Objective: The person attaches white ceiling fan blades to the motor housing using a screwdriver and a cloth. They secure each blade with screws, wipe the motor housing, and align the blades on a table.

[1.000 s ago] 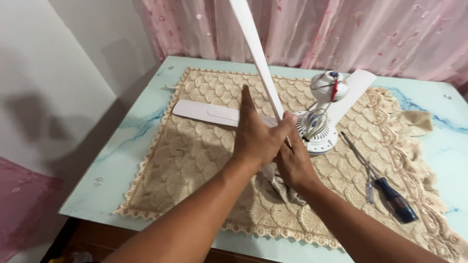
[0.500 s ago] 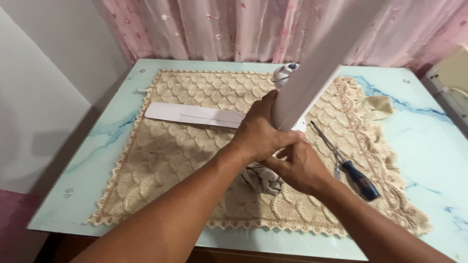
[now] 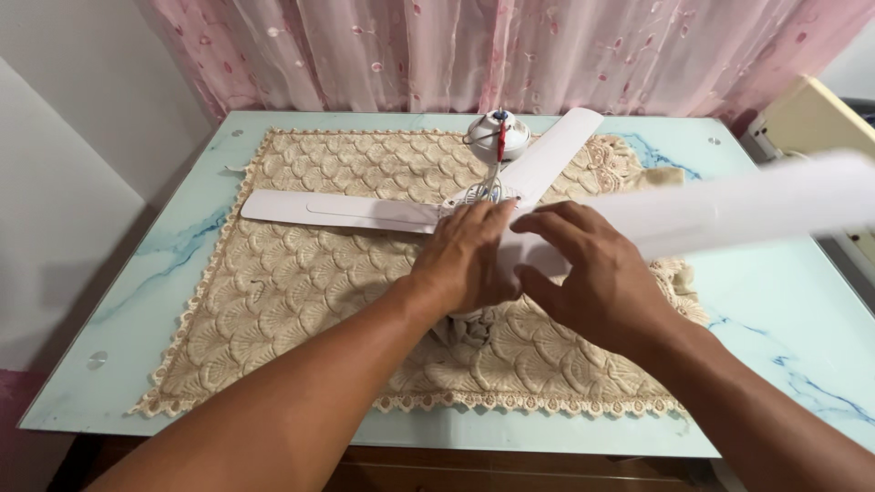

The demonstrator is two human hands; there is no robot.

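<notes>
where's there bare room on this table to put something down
Free: the glass table strip left of the lace mat, the mat's near-left part below the left fan blade, and the glass right of the mat. Crowded: mat centre, where left hand, right hand and ceiling fan motor meet.

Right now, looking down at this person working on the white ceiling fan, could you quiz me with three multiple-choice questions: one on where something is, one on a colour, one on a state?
1. Where does the ceiling fan lie?
A. on a beige lace cloth over the table
B. on the floor
C. on a chair

2. What colour is the curtain behind the table?
A. green
B. pink
C. black

3. What are the two hands doing?
A. hanging clear of the fan
B. gripping a screwdriver
C. lying flat on a fan blade near the hub

Answers:
1 A, the fan's blades spread across the lace cloth on the pale blue tabletop.
2 B, sheer pink fabric with small flowers hangs behind.
3 C, the left hand and right hand press open-palmed on the blurred white blade.
</notes>
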